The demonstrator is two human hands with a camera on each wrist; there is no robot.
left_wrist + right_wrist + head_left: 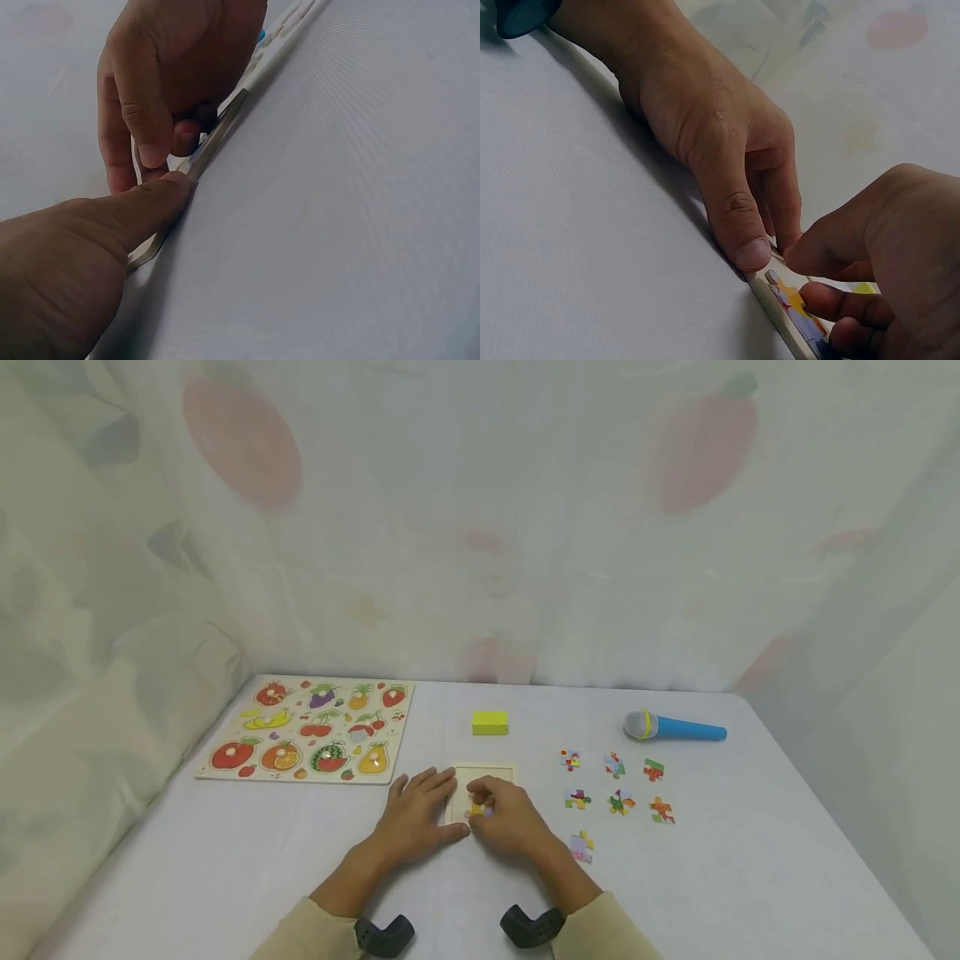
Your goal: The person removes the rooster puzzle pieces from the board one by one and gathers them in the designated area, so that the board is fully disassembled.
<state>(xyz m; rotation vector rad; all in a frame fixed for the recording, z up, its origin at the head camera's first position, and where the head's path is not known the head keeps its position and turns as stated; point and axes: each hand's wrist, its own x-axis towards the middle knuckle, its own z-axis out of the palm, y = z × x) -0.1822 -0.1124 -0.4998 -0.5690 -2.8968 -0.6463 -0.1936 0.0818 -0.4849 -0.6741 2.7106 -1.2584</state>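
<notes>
A small pale wooden puzzle tray [480,767] lies on the white table between the two hands. My left hand [417,817] rests at its left side, fingers spread, the thumb pressing on the near rim. Over the tray, my right hand [512,820] has its fingers curled and pinches a yellow and purple jigsaw piece [792,301]. That piece sits inside the tray at its near left corner, by the left thumb. The right fingers hide part of it. Right of the hands lie several loose jigsaw pieces [577,798], picture side up.
A fruit knob puzzle board [300,735] stands at the back left. Behind the tray is a yellow-green block [490,723]. A blue toy microphone [686,729] lies at the back right. Fabric curtains [495,527] hang around the table.
</notes>
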